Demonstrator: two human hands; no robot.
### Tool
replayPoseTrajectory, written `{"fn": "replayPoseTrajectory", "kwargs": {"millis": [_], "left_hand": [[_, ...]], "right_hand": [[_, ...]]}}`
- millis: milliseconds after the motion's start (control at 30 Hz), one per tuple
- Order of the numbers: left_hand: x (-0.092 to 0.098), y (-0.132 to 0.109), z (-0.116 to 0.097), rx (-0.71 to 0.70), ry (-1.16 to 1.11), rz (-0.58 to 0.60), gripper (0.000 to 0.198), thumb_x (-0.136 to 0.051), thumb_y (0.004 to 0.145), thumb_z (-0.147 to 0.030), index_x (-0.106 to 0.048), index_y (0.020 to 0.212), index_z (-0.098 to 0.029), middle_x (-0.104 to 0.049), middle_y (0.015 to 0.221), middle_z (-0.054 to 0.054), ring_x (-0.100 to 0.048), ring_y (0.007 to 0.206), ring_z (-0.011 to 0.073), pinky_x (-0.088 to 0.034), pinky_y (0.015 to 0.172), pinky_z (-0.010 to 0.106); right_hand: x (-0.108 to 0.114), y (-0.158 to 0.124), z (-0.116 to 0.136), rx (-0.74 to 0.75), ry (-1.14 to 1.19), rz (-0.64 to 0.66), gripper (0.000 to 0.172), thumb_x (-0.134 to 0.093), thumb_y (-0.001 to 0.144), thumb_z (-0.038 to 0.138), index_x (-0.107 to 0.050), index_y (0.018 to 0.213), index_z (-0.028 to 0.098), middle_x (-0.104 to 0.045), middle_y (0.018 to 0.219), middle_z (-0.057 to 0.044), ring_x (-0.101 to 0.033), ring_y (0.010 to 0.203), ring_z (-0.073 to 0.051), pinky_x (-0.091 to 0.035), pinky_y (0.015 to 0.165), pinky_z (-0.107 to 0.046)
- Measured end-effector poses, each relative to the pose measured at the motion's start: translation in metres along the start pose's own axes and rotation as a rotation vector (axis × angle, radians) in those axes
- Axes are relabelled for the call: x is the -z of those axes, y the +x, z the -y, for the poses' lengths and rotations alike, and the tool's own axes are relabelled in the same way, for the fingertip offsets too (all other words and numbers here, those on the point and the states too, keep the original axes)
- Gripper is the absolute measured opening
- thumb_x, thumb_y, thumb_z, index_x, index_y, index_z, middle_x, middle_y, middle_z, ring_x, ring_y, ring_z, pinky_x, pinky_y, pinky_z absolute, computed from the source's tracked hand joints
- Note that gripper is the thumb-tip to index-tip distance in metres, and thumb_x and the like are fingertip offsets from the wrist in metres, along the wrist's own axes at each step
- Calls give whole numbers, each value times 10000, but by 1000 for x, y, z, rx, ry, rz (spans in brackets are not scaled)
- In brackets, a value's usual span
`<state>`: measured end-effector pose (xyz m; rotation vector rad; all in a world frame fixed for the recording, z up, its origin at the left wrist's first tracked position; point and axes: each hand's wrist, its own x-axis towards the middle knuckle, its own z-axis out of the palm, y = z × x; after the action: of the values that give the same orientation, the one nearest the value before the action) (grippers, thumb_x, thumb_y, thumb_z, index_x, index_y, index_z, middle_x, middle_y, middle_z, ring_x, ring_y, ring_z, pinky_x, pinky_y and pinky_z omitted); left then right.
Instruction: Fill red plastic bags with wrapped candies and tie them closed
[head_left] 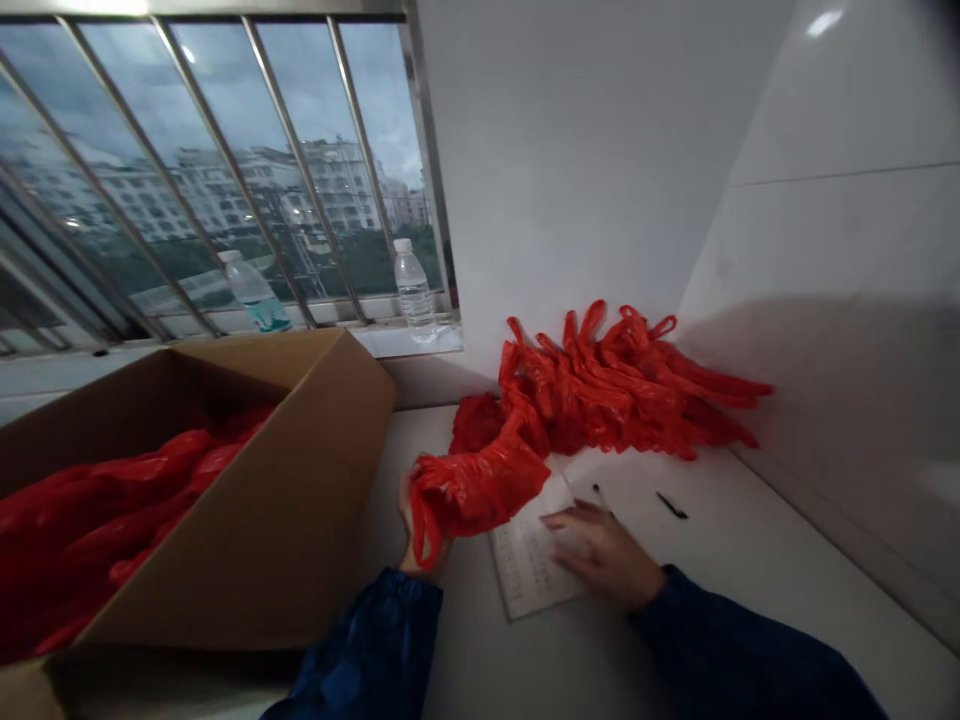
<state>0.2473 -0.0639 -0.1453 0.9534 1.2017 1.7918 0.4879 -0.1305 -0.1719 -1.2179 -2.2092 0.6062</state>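
My left hand (410, 520) is closed on a bundle of red plastic bags (472, 485), held just above the white counter beside a cardboard box. My right hand (600, 550) lies flat with fingers stretched out on a sheet of paper (525, 570) with printed lines. A large pile of red plastic bags (615, 385) rests against the back wall, just beyond both hands. Both forearms wear dark blue sleeves.
An open cardboard box (277, 500) holding more red bags (97, 520) stands at the left. Two small dark pens (671, 505) lie on the counter right of the paper. Two water bottles (413, 290) stand on the barred window's sill. A tiled wall closes the right side.
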Motion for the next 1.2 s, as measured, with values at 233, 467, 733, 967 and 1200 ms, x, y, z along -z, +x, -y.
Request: {"fn": "replayPoseTrajectory", "kwargs": {"millis": [233,467,733,967,1200], "left_hand": [[13,13,-12,-36,293,337,328,-561,825,-472,-641,680,-188,-654,656,47,-597,646,208,-460,624,283],[13,2,-23,-69,562,579,229,-679,797,-270,-721,1020,-237,-723,840,28,-643,713,200,-457,682,262],[11,-6,-19,-102,707,875,151,-732,698,-176,-784,816,-255,-738,811,37,-669,739,229,-480,708,272],[6,-16,-21,-116,712,946,151,-689,804,-286,-784,910,-235,-763,859,56,-684,754,223,-481,687,260],[-7,4,-37,-252,797,781,47,-709,770,-254,-753,751,-252,-727,710,23,-631,619,199,-393,563,238]], "right_hand": [[46,41,20,-134,61,-320,260,-478,974,403,-661,935,223,-717,904,-34,-666,798,-181,-485,676,-262],[-10,55,39,-150,-40,-209,316,-566,923,409,-544,1167,209,-681,1095,-74,-683,863,-226,-493,730,-330],[-11,53,27,-71,63,-192,134,-540,900,177,-596,1012,226,-644,872,-11,-642,830,-181,-469,743,-288],[5,50,39,-134,-2,-116,252,-593,869,178,-586,1116,222,-671,848,3,-662,809,-192,-452,718,-290],[27,51,40,-96,-183,-126,125,-587,916,235,-665,1011,261,-729,955,-3,-682,837,-184,-420,681,-271]]}}
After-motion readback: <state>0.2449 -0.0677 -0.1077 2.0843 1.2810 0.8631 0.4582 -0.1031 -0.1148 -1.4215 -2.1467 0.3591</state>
